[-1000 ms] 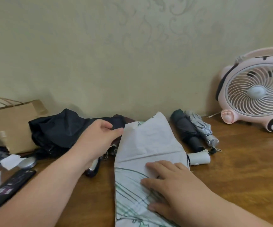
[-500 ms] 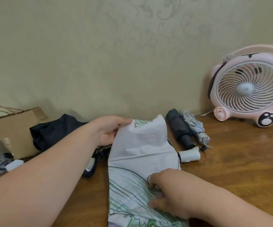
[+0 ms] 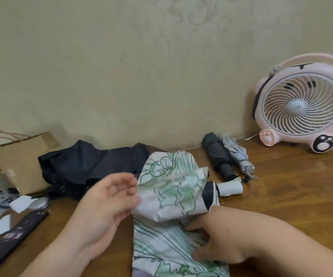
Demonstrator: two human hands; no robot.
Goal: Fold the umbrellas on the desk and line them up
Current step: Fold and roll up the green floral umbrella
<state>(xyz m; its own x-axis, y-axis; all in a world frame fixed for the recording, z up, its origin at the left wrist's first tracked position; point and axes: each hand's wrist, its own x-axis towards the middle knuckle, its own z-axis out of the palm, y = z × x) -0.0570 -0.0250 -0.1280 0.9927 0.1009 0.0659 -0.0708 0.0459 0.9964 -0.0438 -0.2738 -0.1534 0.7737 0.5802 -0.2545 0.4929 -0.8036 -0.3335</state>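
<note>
A white umbrella (image 3: pixel 167 244) with green line print lies across the middle of the wooden desk (image 3: pixel 285 198), its white handle (image 3: pixel 229 188) pointing right. My left hand (image 3: pixel 109 200) pinches the edge of its far fabric flap, which is folded over toward me. My right hand (image 3: pixel 219 238) presses flat on the near fabric, fingertips under that flap. A loose black umbrella (image 3: pixel 93 164) is heaped behind my left hand. Two folded umbrellas, one dark grey (image 3: pixel 219 156) and one grey patterned (image 3: pixel 236 154), lie side by side by the wall.
A pink desk fan (image 3: pixel 301 108) stands at the back right. A brown paper bag (image 3: pixel 19 156) leans at the back left. A long dark object (image 3: pixel 11 236), a silver item (image 3: pixel 39 203) and white paper scraps lie at the left edge.
My left hand has pulled the far corner of the white umbrella's fabric over toward me, showing its printed side. My right hand has slid nearer, staying on the fabric.
</note>
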